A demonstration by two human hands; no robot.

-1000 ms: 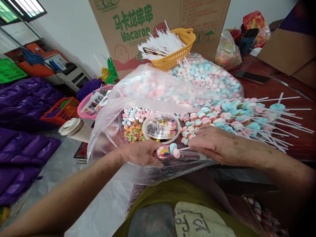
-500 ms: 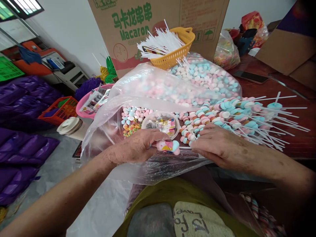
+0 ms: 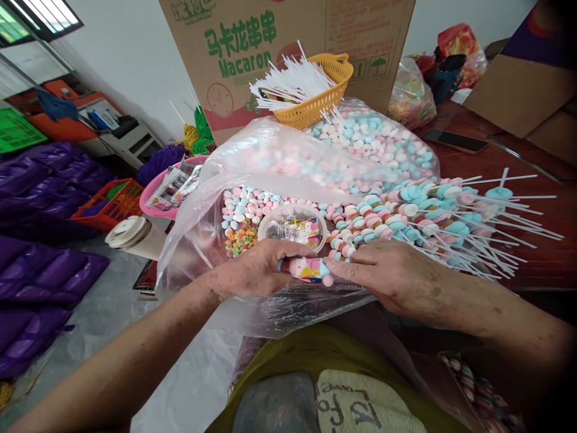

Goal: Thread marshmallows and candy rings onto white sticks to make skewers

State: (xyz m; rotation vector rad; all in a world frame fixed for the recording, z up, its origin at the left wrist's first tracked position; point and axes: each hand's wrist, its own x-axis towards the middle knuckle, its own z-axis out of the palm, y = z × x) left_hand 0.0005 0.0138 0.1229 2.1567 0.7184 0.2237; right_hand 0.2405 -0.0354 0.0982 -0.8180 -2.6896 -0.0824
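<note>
My left hand [image 3: 252,267] is closed round one end of a candy skewer [image 3: 325,278], its thumb and fingers pinching it above the plastic sheet. A printed packet with pink, white and yellow on it [image 3: 303,268] lies along the skewer. My right hand [image 3: 392,273] pinches the skewer's other end, by the blue and pink candies, where its fingers cover the stick. Just beyond the hands is a round clear tub [image 3: 323,237] with small printed packets. Finished skewers [image 3: 433,210] of pink, blue and white candies lie piled beyond my right hand.
A big clear bag of pastel candies [image 3: 378,138] fills the back of the table. Small ring candies [image 3: 241,236] lie left of the tub. A yellow basket [image 3: 311,111] of white sticks stands before a carton [image 3: 297,30]. Left are a lidded cup [image 3: 135,234] and pink basket [image 3: 148,201].
My right hand has slid left along the stick, up to the candies at the skewer's end. The left hand has shifted slightly right, still holding the skewer.
</note>
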